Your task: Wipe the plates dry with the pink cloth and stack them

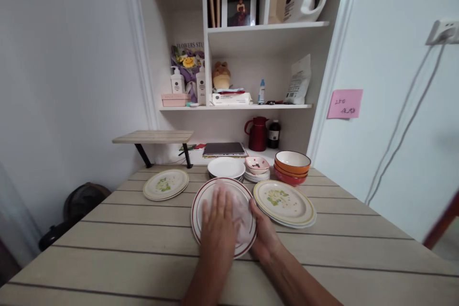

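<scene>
A white plate with dark red rings (196,210) is tilted up in front of me. My right hand (265,234) is closed on its right edge, with the thumb on the rim. On the plate's face lies a pale pink cloth (244,220). My left hand (219,215) presses flat over the cloth's left part, its fingers stretched out and slightly blurred. Yellow-rimmed floral plates (285,201) are stacked just right of my right hand. A smaller floral pair (167,184) rests at the left. Behind the held plate is a stack of white plates (226,168).
Small dishes (257,165) and orange and red bowls (292,165) stand at the back right of the slatted table (143,244). A low wooden riser (154,137) is at the back left. Beyond are a red jug (258,134), a dark bottle (274,134) and shelves (236,107).
</scene>
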{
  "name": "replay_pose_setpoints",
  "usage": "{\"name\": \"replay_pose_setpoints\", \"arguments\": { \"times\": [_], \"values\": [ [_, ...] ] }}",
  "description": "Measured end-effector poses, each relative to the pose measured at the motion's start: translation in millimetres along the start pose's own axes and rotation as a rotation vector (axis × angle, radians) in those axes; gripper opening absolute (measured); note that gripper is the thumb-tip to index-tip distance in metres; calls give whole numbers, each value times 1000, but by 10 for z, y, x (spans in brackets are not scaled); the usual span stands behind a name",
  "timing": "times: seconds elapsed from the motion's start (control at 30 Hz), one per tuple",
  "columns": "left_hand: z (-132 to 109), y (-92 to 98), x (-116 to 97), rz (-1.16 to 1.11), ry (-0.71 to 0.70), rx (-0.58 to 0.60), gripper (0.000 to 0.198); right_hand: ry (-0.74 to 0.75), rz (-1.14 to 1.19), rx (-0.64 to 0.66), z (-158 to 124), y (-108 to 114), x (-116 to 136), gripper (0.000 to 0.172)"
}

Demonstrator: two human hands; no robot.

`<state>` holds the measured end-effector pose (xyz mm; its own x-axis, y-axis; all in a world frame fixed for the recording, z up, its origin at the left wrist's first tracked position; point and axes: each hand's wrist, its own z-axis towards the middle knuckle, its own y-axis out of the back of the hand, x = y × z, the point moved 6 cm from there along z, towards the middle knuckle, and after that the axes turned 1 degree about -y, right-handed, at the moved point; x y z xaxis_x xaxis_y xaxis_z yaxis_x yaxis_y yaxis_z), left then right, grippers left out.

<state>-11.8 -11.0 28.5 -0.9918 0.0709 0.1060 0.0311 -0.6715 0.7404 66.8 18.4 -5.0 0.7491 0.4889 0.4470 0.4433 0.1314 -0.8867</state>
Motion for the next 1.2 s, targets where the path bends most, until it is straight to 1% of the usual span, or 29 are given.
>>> {"name": "replay_pose_setpoints", "arguments": {
  "times": [0.07, 0.13, 0.2, 0.3, 0.33, 0.4, 0.43, 0.5, 0.57, 0.6, 0.67, 0.7, 0.73, 0.8, 0.87, 0.9, 0.97, 1.03, 1.1, 1.13, 1.2],
  "values": [
    [-130, -25, -174, -35, -86, -11, 62, -46, -8, -87, -8, 88, 3, 51],
    [-295, -8, -210, -31, -99, -9, 62, -83, -18, -122, -16, 113, -1, 56],
    [-459, 28, -111, -1, -76, 19, 63, -44, -17, -91, -12, 75, 29, 55],
    [-605, 109, 213, 80, 43, 48, 61, 56, -19, -42, 4, 4, 80, 48],
    [-609, 137, 329, 102, 96, 52, 59, 74, -26, -38, 8, -9, 81, 47],
    [-532, 182, 510, 128, 181, 55, 56, 77, -47, -26, 16, -28, 54, 46],
    [-456, 197, 566, 131, 208, 52, 54, 65, -57, -16, 17, -38, 27, 46],
    [-255, 208, 608, 123, 239, 42, 53, 24, -79, 9, 16, -62, -40, 47],
    [-48, 192, 564, 103, 247, 33, 55, -14, -91, 32, 9, -86, -99, 48],
    [39, 173, 504, 86, 229, 33, 57, -33, -88, 46, 5, -99, -120, 47],
    [140, 137, 320, 44, 157, 23, 58, -42, -65, 61, -4, -107, -125, 45],
    [146, 122, 204, 20, 103, 19, 58, -32, -47, 48, -8, -92, -106, 43],
    [118, 111, 84, -2, 44, 15, 58, -27, -31, 24, -14, -66, -83, 41],
    [-30, 100, -127, -37, -83, 21, 60, -42, -15, -32, -26, 0, -42, 43],
    [-253, 107, -218, -51, -168, 22, 61, -86, -32, -66, -36, 46, -21, 51],
    [-368, 109, -199, -41, -184, 24, 60, -93, -45, -60, -36, 47, -10, 55],
    [-549, 119, -55, 8, -174, 16, 61, -45, -54, -15, -25, 6, 22, 55],
    [-614, 133, 210, 78, -52, 20, 61, -3, -39, 52, -11, -71, 18, 53],
    [-556, 156, 449, 126, 69, 47, 58, -3, -33, 88, -2, -135, -30, 52],
    [-487, 171, 531, 139, 115, 62, 56, -11, -37, 90, 1, -155, -61, 52],
    [-298, 196, 597, 140, 174, 80, 53, -21, -51, 78, 2, -171, -111, 51]
  ]
}}
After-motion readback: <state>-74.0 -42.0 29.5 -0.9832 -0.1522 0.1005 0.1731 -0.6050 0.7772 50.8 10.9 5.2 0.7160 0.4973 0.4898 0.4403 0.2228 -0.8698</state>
